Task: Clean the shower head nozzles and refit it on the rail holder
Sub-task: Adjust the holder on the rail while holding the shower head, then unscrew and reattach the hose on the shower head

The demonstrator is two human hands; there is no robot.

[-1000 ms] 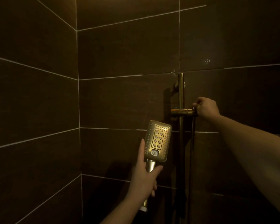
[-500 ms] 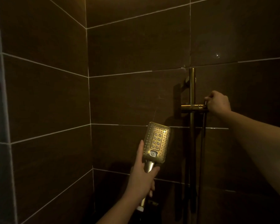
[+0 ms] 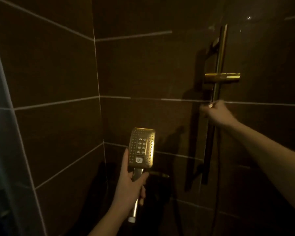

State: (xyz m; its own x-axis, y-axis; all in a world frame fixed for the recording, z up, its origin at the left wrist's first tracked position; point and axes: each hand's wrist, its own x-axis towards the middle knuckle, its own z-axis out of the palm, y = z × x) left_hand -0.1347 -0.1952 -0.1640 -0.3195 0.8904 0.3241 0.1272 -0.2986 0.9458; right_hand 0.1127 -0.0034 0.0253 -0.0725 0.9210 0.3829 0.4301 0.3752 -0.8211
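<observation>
- Step in hand: refitting, by my judgement. The shower head is off the rail, and whether its nozzles have been cleaned cannot be told from this view.
- Shower head point(image 3: 142, 147): one, gold, rectangular, at about 6 o'clock in the view. It stands upright with the nozzle face toward the camera, well apart from the holder, which lies toward 2 o'clock from it.
- Nozzles: a centre block of eight in two columns of four, ringed by many small dots too fine to count. One pale button sits below the block.
- Left hand point(image 3: 129, 188): one, wrapped round the shower head's handle point(image 3: 137, 193) just under the head, thumb up along the head's left edge. The handle's lower end shows below the fingers.
- Right hand point(image 3: 217, 114): one, at about 3 o'clock, at the rail just below the holder. It is blurred; whether it grips the rail, the hose or nothing cannot be told.
- Rail point(image 3: 220, 53): one, vertical, gold, on the back wall.
- Rail holder point(image 3: 221, 77): one, a short gold crosspiece on the rail, at about 1 o'clock, carrying nothing.
- Hose point(image 3: 215, 193): one dark line hanging beside the rail; its ends are lost in shadow.
- Wall tiles point(image 3: 54, 68): dark, with pale grout lines, on two walls meeting in a corner at about 11 o'clock.
- Next move, as judged: lift the shower head toward 2 o'clock, line its handle up with the holder and seat it, keeping the hose free of the rail.
</observation>
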